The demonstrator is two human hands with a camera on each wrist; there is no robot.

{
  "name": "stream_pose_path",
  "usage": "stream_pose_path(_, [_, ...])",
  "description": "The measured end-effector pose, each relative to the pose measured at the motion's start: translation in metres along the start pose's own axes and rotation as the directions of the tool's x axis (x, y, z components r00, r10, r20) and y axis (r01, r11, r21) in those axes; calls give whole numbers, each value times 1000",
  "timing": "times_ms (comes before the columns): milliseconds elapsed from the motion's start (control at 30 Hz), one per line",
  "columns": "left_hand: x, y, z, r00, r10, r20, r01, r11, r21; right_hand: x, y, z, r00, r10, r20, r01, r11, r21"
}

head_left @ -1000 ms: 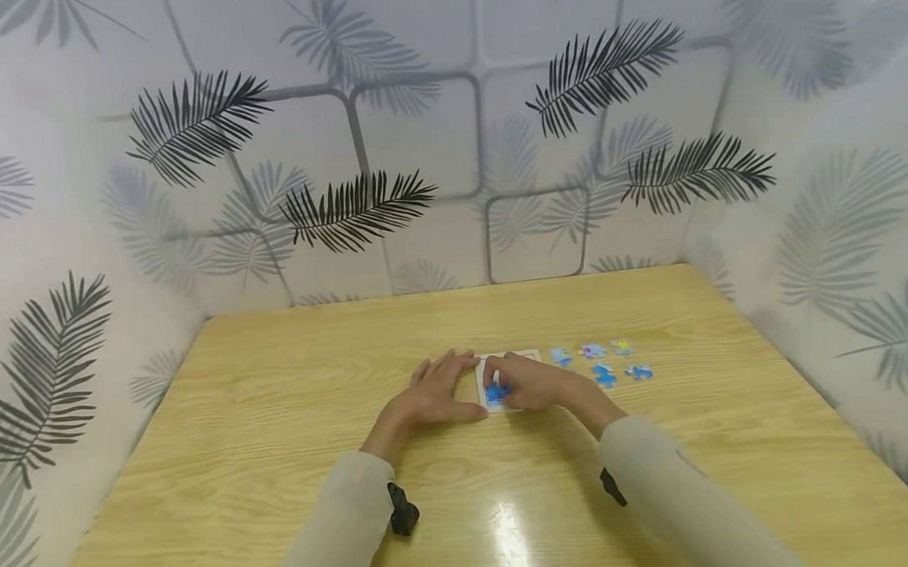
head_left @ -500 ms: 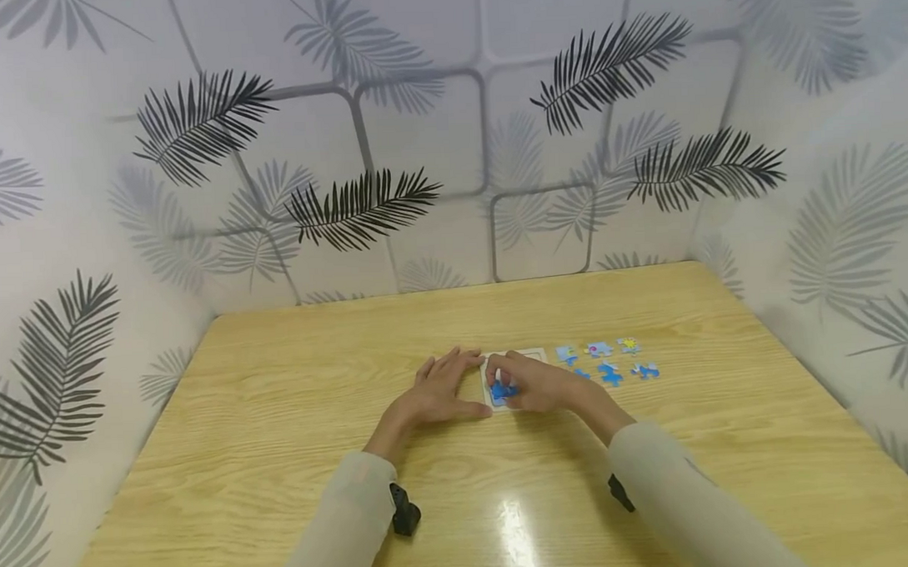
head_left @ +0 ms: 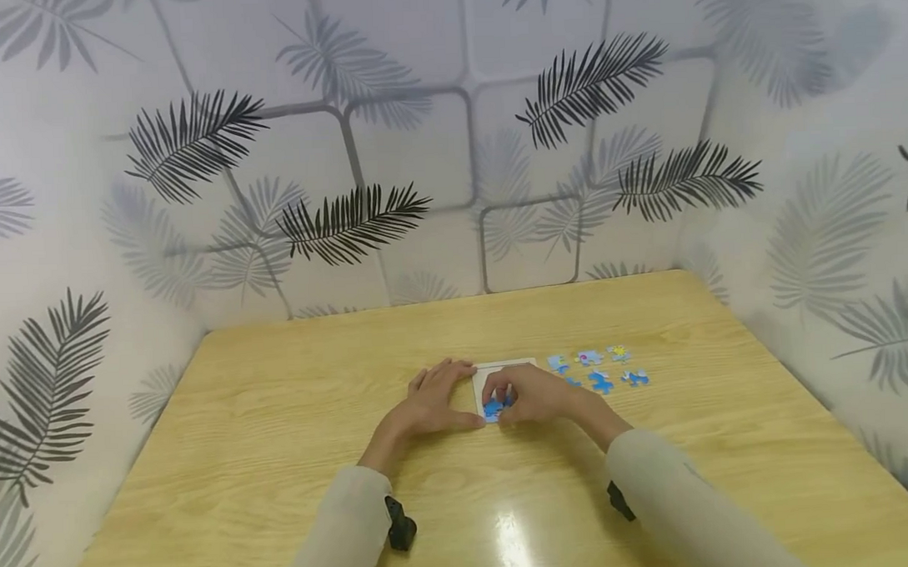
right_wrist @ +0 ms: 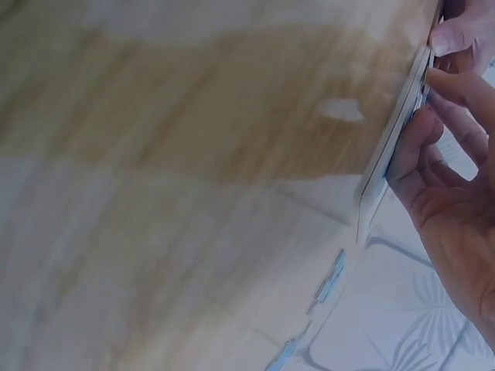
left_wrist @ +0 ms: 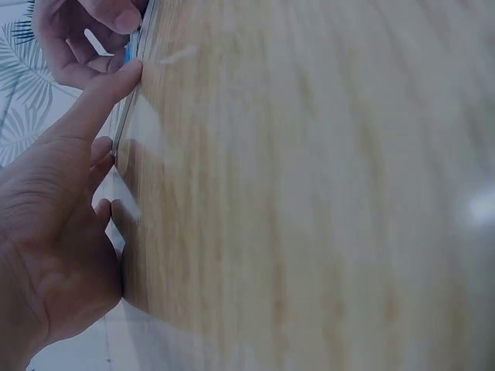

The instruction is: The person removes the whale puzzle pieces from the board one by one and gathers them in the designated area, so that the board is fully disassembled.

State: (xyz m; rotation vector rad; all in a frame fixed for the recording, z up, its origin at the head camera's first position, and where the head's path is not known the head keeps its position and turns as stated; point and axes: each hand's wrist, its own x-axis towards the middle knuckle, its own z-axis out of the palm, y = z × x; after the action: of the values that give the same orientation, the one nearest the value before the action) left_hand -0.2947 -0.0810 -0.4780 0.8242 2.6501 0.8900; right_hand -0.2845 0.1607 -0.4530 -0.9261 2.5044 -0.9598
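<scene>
A white puzzle tray (head_left: 511, 367) lies flat on the table, with blue jigsaw pieces (head_left: 493, 409) in its near-left corner. My left hand (head_left: 431, 403) rests at the tray's left side, thumb and fingers spread along its edge; in the left wrist view this hand (left_wrist: 66, 201) has its thumb at the near edge. My right hand (head_left: 535, 395) is over the tray, curled fingers and thumb pinching a blue jigsaw piece at the near side. In the right wrist view, the fingers of that hand (right_wrist: 456, 201) partly hide the piece.
Several loose jigsaw pieces lie right of the tray, among them a yellow-marked one (head_left: 618, 353), a pink-marked one (head_left: 588, 358) and blue ones (head_left: 600, 383). The wooden table (head_left: 315, 380) meets a leaf-patterned backdrop (head_left: 430, 243) behind and at both sides.
The head view has shifted slightly. My right fingers have moved a little toward the tray's near edge over the blue pieces. My left hand stays at the tray's left side.
</scene>
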Motion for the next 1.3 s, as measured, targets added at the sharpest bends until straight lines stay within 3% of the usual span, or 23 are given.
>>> stream_pose_path(133, [1,-1,1,1000,8,-7,-8,1000,-7,-4,5,-7,999,39,-17,-39,999,-7])
stream_pose_path(267, [3,1,-2,1000,-17,-9,17,1000,-1,-13,9,-20,999,19,-46,-19,1000,-15])
stream_pose_path(367, [4,2,-4,999,-29,-17,29,1000,5,-25,14,-30,996,1,-86,-3,1000,-16])
stream_pose_path(500, [6,-2,-1,1000,-21,-12,21,999,25,-48,27,-40,991,40,-126,-43,999,-20])
stream_pose_path(600, [6,-3,1,1000,-11,-9,12,1000,21,-65,37,-45,990,73,-117,-78,996,-39])
stream_pose_path(767, [5,0,1,1000,-15,-6,15,1000,6,-84,49,-49,995,42,-89,-54,989,-136])
stream_pose_path(1033, [1,1,-4,1000,-20,-20,20,1000,2,-91,51,-49,998,2,-70,-11,991,-136])
stream_pose_path(1300, [-2,0,0,1000,-30,1,30,999,-14,-93,51,-41,998,1,-68,-9,992,-127])
